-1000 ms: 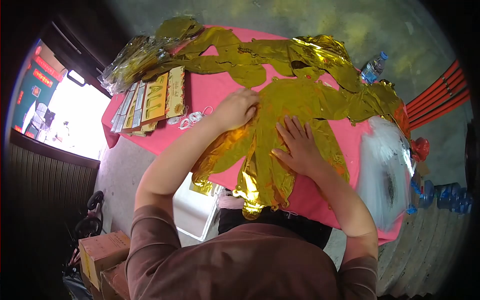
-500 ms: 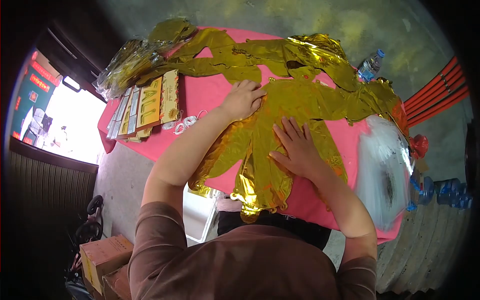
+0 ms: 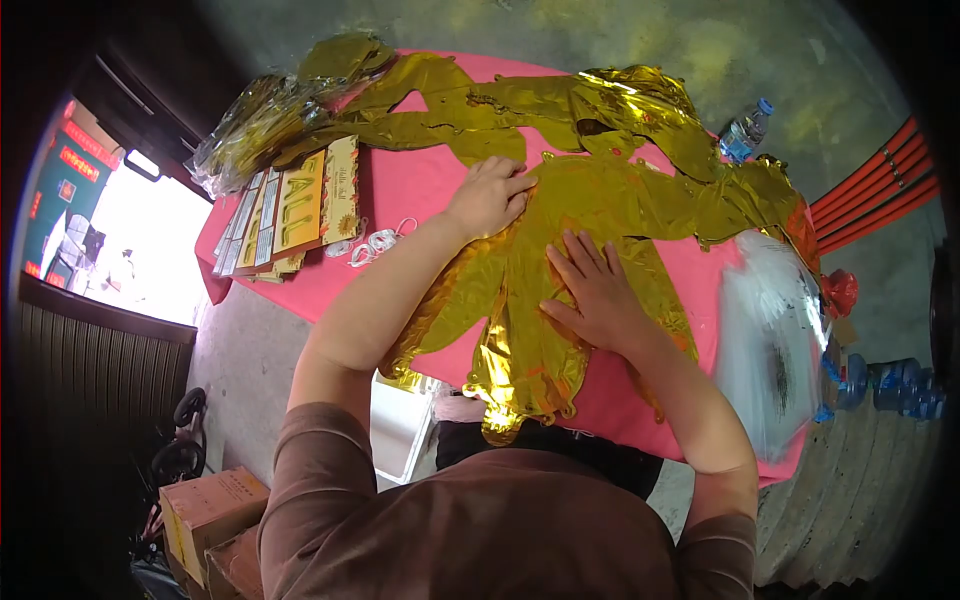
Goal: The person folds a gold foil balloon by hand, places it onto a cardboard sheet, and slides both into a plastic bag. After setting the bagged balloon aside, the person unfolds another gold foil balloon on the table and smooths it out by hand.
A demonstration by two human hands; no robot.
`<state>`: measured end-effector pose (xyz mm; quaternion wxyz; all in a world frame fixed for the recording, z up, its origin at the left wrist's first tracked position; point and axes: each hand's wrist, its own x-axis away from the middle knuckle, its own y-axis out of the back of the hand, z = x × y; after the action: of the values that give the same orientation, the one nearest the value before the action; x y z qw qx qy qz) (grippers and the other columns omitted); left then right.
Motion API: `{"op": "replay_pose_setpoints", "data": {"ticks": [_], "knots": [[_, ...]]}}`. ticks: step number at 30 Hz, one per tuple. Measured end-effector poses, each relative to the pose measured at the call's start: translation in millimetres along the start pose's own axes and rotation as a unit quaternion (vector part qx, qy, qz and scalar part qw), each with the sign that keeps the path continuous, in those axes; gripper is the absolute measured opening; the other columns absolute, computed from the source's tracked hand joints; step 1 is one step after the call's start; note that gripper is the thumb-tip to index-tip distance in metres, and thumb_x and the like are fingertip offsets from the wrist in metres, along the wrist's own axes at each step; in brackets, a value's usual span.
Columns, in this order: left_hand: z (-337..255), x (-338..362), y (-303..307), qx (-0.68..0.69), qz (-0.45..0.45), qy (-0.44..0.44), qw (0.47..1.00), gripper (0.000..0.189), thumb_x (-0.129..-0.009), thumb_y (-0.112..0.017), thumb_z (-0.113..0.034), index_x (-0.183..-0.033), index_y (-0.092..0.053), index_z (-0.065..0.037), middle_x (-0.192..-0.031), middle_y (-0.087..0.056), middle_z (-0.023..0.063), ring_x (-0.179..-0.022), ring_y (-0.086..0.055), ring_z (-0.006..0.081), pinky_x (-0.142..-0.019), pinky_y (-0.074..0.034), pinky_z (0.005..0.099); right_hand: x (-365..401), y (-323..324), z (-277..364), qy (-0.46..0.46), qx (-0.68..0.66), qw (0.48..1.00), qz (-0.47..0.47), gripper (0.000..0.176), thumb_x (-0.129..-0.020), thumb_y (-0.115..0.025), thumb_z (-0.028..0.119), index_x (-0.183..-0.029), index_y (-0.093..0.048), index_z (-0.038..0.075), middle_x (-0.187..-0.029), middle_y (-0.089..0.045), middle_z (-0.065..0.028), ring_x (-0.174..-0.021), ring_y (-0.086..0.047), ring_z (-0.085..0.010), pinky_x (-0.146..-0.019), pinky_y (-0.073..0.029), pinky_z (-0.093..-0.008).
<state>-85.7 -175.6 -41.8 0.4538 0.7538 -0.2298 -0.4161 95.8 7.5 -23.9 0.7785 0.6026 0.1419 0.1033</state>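
While limp gold foil balloon [image 3: 590, 190] likely slides easily, right hand [image 3: 600, 308] steadies it at frame centre on pink-covered bench [image 3: 685, 262], fingers spread; left hand [image 3: 486, 200] curls at its edge, grip unclear

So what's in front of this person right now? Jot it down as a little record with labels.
Left hand: fingers curled, on the gold foil
Right hand: spread flat on the foil
Surface: pink cloth
Left side: printed cards, white string
Right side: clear plastic
Near far-right edge: bottle, blue cap
Hidden: left fingertips' grip, cannot tell
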Motion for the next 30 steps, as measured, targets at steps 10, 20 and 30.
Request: {"op": "replay_pose_setpoints", "data": {"ticks": [10,20,30], "knots": [[5,-2,-2,0.034,0.005,0.007,0.999,0.037,-0.085,-0.058,-0.020,-0.118,-0.060,-0.005,-0.123,-0.053,0.0152,-0.115,-0.047,0.0321,-0.097,-0.038,0.0422,-2,3,1,0.004,0.003,1.000,0.016,0.073,-0.088,-0.052,0.050,-0.143,-0.031,0.009,-0.151,-0.022,-0.0193,-0.140,-0.020,-0.0367,-0.112,-0.011,-0.0543],[10,0,9,0.051,0.006,-0.049,0.998,0.033,-0.084,-0.060,-0.020,-0.112,-0.061,-0.003,-0.122,-0.054,0.0160,-0.111,-0.051,0.0331,-0.093,-0.042,0.0417,-5,3,1,-0.013,-0.003,0.999,0.033,0.075,-0.086,-0.054,0.050,-0.142,-0.031,0.007,-0.150,-0.023,-0.0193,-0.141,-0.017,-0.0346,-0.111,-0.010,-0.0557],[-87,71,84,0.118,0.158,0.036,0.980,0.021,-0.076,-0.069,-0.016,-0.092,-0.062,-0.003,-0.092,-0.056,0.0127,-0.092,-0.057,0.0319,-0.077,-0.047,0.0399,-5,-4,2,-0.018,0.030,0.999,0.018,0.077,-0.085,-0.053,0.052,-0.143,-0.029,0.007,-0.152,-0.018,-0.0183,-0.142,-0.014,-0.0343,-0.112,-0.009,-0.0548]]}}
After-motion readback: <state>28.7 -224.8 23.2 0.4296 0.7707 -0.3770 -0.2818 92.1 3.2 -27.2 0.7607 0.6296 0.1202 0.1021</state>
